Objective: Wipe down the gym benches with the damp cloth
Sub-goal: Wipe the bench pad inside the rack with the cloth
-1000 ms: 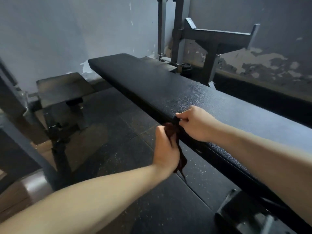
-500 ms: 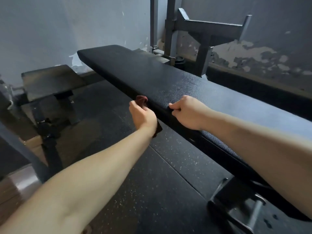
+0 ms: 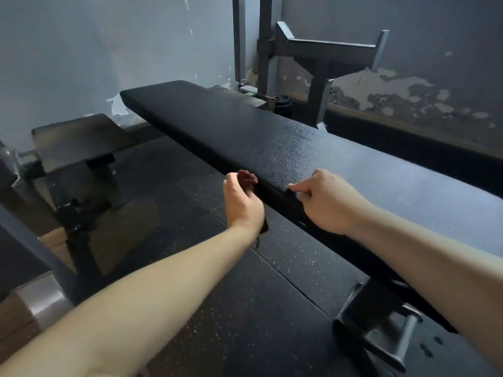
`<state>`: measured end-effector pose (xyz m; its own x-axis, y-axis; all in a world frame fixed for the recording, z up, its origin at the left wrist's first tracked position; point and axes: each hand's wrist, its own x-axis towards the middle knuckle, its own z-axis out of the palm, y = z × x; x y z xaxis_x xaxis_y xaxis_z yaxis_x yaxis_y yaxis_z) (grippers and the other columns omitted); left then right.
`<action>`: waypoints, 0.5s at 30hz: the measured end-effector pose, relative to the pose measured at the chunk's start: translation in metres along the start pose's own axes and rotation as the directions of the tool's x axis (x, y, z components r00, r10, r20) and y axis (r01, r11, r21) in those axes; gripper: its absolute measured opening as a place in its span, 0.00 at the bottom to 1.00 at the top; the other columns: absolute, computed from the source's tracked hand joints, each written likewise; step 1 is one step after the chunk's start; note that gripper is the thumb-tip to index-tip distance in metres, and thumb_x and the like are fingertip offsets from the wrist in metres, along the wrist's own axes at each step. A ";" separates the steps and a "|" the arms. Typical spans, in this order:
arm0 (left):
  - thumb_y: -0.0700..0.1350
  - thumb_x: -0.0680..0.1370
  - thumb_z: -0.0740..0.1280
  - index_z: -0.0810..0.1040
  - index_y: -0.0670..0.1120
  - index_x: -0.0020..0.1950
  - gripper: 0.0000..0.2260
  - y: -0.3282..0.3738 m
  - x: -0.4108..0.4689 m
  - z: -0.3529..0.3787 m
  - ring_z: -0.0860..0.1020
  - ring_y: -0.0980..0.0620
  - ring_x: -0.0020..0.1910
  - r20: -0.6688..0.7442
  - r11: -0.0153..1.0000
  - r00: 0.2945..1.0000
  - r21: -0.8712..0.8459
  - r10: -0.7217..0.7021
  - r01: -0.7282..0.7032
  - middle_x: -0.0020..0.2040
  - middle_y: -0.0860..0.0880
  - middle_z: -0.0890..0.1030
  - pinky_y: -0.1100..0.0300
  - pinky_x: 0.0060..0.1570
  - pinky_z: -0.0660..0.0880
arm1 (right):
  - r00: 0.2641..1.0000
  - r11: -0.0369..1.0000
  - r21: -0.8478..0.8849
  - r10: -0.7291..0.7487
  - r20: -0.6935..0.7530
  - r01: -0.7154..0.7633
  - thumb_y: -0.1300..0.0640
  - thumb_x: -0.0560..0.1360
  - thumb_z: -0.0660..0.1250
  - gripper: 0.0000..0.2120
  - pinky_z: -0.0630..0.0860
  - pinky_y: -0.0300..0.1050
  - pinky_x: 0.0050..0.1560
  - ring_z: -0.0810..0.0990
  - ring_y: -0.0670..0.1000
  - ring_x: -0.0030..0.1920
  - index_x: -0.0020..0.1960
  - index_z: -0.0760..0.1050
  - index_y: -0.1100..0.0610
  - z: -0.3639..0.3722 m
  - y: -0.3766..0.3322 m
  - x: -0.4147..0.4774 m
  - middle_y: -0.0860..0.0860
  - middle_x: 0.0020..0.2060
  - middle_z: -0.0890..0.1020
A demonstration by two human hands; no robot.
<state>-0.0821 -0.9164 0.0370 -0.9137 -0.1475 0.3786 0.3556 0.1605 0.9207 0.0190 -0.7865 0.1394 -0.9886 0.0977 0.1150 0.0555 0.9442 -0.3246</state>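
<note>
A long black padded bench [image 3: 272, 140] runs from the far left to the near right. My left hand [image 3: 241, 202] grips a dark reddish-brown cloth [image 3: 247, 177] against the bench's near side edge; most of the cloth is hidden behind the hand, with a tail hanging below the wrist. My right hand [image 3: 326, 202] sits to the right with its fingers curled over the same near edge of the pad, thumb on top.
A smaller dark padded seat [image 3: 79, 140] on a metal frame stands at the left. A grey steel rack [image 3: 321, 53] rises behind the bench by the peeling wall. The bench's metal foot bracket [image 3: 381, 330] is at the lower right. Black speckled rubber flooring [image 3: 231, 308] lies below.
My left hand has carried the cloth up from below the pad and leftward along the bench's side edge. My right hand has let go of the cloth and stays on the bench edge.
</note>
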 end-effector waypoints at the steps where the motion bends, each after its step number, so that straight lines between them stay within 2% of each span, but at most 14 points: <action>1: 0.31 0.79 0.57 0.71 0.49 0.48 0.13 0.002 0.004 0.001 0.75 0.55 0.50 -0.031 0.999 0.999 -0.004 -0.043 0.043 0.55 0.43 0.75 0.64 0.58 0.71 | 1.000 1.000 0.000 -0.004 -0.009 0.004 0.61 0.83 0.60 0.18 0.69 0.43 0.55 0.72 0.54 0.60 0.67 0.81 0.51 0.003 0.001 -0.001 0.48 0.42 0.70; 3: 0.34 0.82 0.58 0.72 0.46 0.51 0.08 0.006 0.007 0.001 0.75 0.51 0.51 -0.059 0.996 0.995 0.005 -0.084 0.085 0.57 0.43 0.75 0.69 0.55 0.67 | 1.000 1.000 -0.001 0.009 -0.029 -0.009 0.59 0.83 0.60 0.17 0.72 0.49 0.63 0.72 0.56 0.61 0.68 0.80 0.49 0.007 0.002 -0.006 0.51 0.50 0.72; 6: 0.37 0.83 0.60 0.73 0.47 0.52 0.06 0.011 -0.003 -0.003 0.74 0.57 0.50 -0.021 0.999 0.999 0.003 -0.041 0.041 0.58 0.44 0.75 0.75 0.53 0.66 | 0.997 0.997 -0.061 0.038 -0.071 -0.042 0.55 0.83 0.62 0.17 0.69 0.54 0.66 0.69 0.59 0.64 0.69 0.79 0.44 0.009 0.005 -0.020 0.53 0.60 0.73; 8: 0.37 0.83 0.61 0.72 0.51 0.51 0.09 0.015 -0.022 -0.002 0.75 0.63 0.51 0.055 0.999 0.997 -0.025 0.049 -0.047 0.57 0.46 0.75 0.72 0.56 0.68 | 0.993 0.992 -0.109 0.057 -0.101 -0.068 0.52 0.83 0.63 0.16 0.68 0.54 0.65 0.68 0.58 0.65 0.68 0.79 0.42 0.007 0.008 -0.030 0.52 0.62 0.74; 11: 0.36 0.82 0.62 0.70 0.53 0.52 0.11 0.018 -0.049 -0.002 0.76 0.62 0.53 0.190 0.989 0.971 -0.022 0.145 -0.144 0.57 0.47 0.75 0.69 0.58 0.69 | 0.990 0.987 -0.125 0.092 -0.107 -0.106 0.52 0.83 0.63 0.16 0.67 0.55 0.65 0.67 0.57 0.66 0.67 0.80 0.42 0.003 0.011 -0.042 0.50 0.64 0.74; 13: 0.33 0.81 0.62 0.71 0.50 0.52 0.11 0.017 -0.042 -0.004 0.76 0.61 0.53 0.197 0.985 0.966 0.011 0.167 -0.173 0.56 0.46 0.75 0.67 0.60 0.70 | 0.990 0.985 -0.119 0.116 -0.078 -0.125 0.54 0.83 0.62 0.18 0.65 0.54 0.66 0.66 0.56 0.67 0.69 0.77 0.42 0.001 0.011 -0.047 0.49 0.67 0.73; 15: 0.32 0.80 0.61 0.73 0.47 0.52 0.10 0.016 -0.021 -0.008 0.76 0.56 0.53 0.132 0.987 0.981 0.066 0.140 -0.150 0.55 0.46 0.75 0.63 0.60 0.71 | 0.989 0.984 -0.106 0.136 -0.061 -0.142 0.55 0.83 0.61 0.19 0.64 0.54 0.65 0.65 0.55 0.67 0.71 0.76 0.40 0.002 0.010 -0.051 0.47 0.69 0.72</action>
<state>-0.0558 -0.9182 0.0449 -0.8727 0.0070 0.4883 0.4750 0.2444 0.8454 0.0698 -0.7827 0.1285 -0.9614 0.2442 0.1271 0.2097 0.9487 -0.2365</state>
